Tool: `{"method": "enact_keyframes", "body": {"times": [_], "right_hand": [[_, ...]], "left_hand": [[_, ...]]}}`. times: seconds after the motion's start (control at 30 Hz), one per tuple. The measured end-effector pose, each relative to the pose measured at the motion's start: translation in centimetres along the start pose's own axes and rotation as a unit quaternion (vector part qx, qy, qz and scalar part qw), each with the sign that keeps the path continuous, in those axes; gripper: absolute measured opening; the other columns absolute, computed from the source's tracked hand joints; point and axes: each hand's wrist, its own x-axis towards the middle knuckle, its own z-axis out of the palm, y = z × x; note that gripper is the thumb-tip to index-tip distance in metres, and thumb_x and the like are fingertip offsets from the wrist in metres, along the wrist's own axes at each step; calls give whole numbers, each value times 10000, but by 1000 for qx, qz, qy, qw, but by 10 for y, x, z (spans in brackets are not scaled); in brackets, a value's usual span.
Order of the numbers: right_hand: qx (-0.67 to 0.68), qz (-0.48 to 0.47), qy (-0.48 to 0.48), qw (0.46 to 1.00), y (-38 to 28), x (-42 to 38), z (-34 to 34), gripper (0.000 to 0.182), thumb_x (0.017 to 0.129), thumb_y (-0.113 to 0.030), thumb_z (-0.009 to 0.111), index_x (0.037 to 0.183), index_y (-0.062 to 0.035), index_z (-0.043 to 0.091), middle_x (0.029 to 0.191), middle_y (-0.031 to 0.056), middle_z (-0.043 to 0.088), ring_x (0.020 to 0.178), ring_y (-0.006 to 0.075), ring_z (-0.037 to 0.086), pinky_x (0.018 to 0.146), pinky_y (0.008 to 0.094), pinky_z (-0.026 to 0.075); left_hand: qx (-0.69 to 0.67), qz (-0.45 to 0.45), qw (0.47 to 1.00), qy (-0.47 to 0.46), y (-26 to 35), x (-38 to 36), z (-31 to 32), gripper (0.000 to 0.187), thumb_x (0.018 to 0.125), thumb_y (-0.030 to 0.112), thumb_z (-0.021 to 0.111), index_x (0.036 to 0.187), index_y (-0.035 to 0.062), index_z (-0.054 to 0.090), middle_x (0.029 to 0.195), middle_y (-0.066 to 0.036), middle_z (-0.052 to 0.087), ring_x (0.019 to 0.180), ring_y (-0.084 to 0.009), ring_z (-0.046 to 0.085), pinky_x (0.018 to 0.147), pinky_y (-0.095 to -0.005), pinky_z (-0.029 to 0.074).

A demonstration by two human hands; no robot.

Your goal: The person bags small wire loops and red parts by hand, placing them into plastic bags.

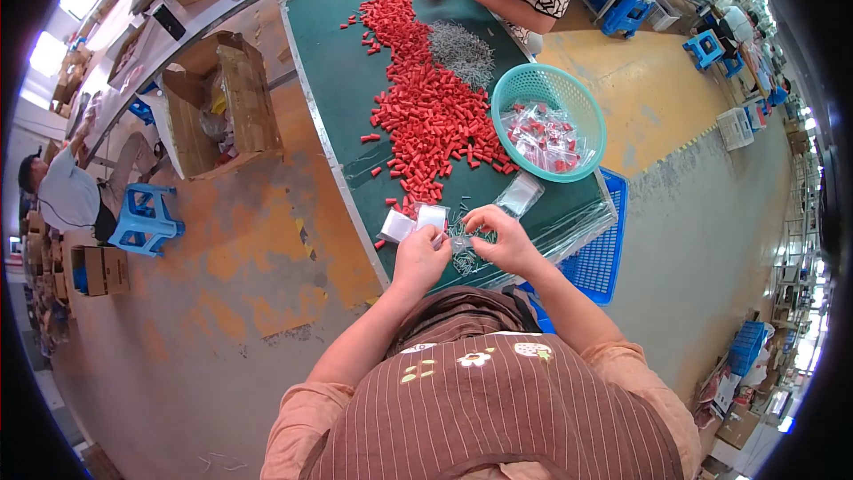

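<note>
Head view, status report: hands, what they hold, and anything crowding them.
Left hand and right hand pinch a small clear bag together. Loose screws beneath on the green table. Red plug pile and teal basket close ahead.

A small clear plastic bag [460, 240] hangs pinched between my fingertips, just above the near end of the green table. Under it lies a loose scatter of small silver screws [464, 258], thin and shiny, touching one another on the mat.

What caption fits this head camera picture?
Two hands work over small screws beside red plugs and a teal basket.
</note>
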Motion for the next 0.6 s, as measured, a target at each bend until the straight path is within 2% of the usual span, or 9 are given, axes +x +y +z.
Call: {"method": "enact_keyframes", "body": {"times": [0.1,0.23,0.27,0.33,0.43,0.5,0.6], "right_hand": [[5,52,35,998,27,9,-1,202,764,-39,607,965,-26,617,992,107,613,931,236,616,809,320,494],[-121,70,-10,990,45,45,9,221,792,-100,597,1004,-41,622,997,137,614,908,317,618,805,386,499],[-152,45,-14,987,61,56,17,249,795,-145,615,1032,-69,620,1015,161,607,920,361,605,817,435,493],[-212,50,-21,976,65,76,30,261,792,-157,626,1042,-82,613,1021,171,600,934,369,601,823,451,491],[-296,31,-28,954,75,98,45,258,785,-145,631,1035,-88,598,1011,179,575,900,384,607,785,471,501],[-340,21,-36,940,84,106,51,269,777,-112,631,1041,-80,590,1010,169,553,839,383,615,745,462,511],[-372,1,-29,928,96,108,50,164,761,-92,602,914,-46,566,944,172,557,816,379,619,709,466,518]], "left_hand": [[0,-8,1000,10,-20,2,3,207,796,195,660,827,-8,643,741,-210,641,702,-334,647,649,-387,493],[-26,-63,998,-1,-15,-5,-14,222,818,200,644,855,-18,628,778,-216,643,729,-338,647,671,-395,492],[-26,-63,998,8,-17,-7,-16,224,823,201,640,863,-18,623,779,-215,643,728,-335,646,670,-394,491],[-27,-64,997,28,-23,-12,-17,228,831,204,634,879,-18,614,781,-215,643,727,-329,644,668,-391,488],[-37,-81,994,65,-34,-21,-18,188,842,191,609,853,4,609,705,-97,637,646,-166,576,633,-334,466],[-55,-111,989,79,-38,-27,-22,178,840,186,609,841,9,603,705,-87,634,649,-160,576,635,-325,466],[-80,-142,981,106,-40,-35,-28,168,841,176,614,844,9,596,719,-129,627,664,-205,598,648,-339,476]]}}
